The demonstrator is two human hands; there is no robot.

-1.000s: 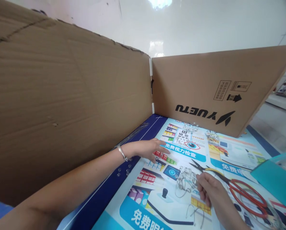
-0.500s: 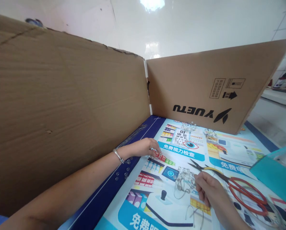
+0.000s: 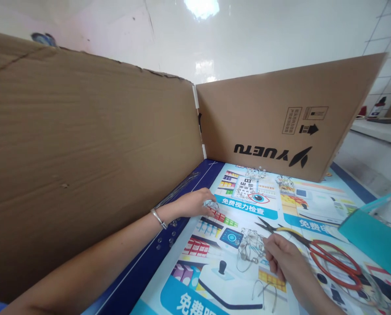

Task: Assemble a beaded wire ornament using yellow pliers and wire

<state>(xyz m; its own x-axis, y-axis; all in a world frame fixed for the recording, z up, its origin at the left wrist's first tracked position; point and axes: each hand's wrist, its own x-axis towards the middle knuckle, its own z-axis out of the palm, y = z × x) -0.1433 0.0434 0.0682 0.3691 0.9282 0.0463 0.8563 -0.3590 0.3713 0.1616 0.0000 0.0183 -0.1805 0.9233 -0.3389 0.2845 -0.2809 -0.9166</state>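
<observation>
The left hand [image 3: 192, 204] clenches a small wire cluster [image 3: 210, 204] at its fingertips. The right hand [image 3: 282, 258], its grip unclear, sits just beside a tangled wire frame [image 3: 249, 247], below needle-nose pliers [image 3: 281, 229].

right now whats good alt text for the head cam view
Over a printed poster board, the left hand pinches a small wire piece while the right hand rests beside a wire tangle. Yellow-handled pliers and red-handled scissors lie nearby, with cardboard panels standing behind.
</observation>
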